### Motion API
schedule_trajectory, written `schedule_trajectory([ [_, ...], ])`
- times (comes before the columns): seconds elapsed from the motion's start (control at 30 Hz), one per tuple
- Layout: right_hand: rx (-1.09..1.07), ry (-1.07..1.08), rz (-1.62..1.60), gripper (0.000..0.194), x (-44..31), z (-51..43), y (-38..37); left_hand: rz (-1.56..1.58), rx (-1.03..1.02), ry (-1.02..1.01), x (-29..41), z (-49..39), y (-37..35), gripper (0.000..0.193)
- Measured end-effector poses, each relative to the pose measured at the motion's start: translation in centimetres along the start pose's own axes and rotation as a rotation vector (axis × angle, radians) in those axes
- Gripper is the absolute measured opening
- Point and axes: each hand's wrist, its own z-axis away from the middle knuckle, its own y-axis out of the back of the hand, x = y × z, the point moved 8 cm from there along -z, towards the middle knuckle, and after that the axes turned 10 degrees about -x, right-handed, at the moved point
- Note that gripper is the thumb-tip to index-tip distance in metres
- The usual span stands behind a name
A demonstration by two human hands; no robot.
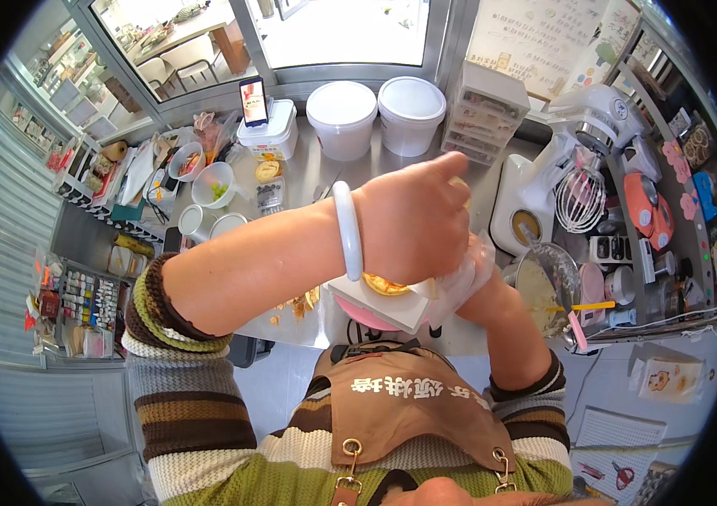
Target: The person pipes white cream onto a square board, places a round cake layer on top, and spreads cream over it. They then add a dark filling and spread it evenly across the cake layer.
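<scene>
My left hand (415,218), with a pale bangle at the wrist, reaches across above a round yellow cake or pastry (385,286). Its fingers are curled, with a bit of something pale yellow showing at their far side; its grip is mostly hidden. Close beside it, my right hand (485,278) is closed on a crumpled clear plastic bag (462,281), partly covered by it. The yellow round lies on a white square board (409,308), above a pink round base (368,314). Brown and yellow crumbs or scraps (298,307) lie on the metal table to the left.
Two white lidded buckets (342,120) (412,117) and a phone (253,101) on a tub stand at the back. Left are a bowl of green fruit (211,185) and a box of dark berries (270,195). Right are a stand mixer (529,183) and a metal bowl (541,284) with spatulas.
</scene>
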Motion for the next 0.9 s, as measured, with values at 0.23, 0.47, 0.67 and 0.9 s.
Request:
schedule_trajectory([
  [0.23, 0.057, -0.250, -0.189, 0.035, 1.9, 2.4, -1.4, -0.340, 0.067, -0.191, 3.9, -0.4, 1.6, 0.025],
  [0.47, 0.706, -0.217, -0.784, 0.045, 7.4, 9.3, 1.9, 0.602, 0.313, 0.525, -2.3, 6.1, -5.7, 0.041],
  [0.67, 1.052, -0.266, -0.951, 0.044, 11.4, 14.2, 3.5, 1.170, -0.435, 1.389, -1.0, 25.3, -36.0, 0.039],
  [0.9, 1.024, -0.324, -0.883, 0.043, 12.9, 14.3, 2.8, 1.674, 0.364, 1.694, 16.4, 29.5, -40.0, 0.030],
])
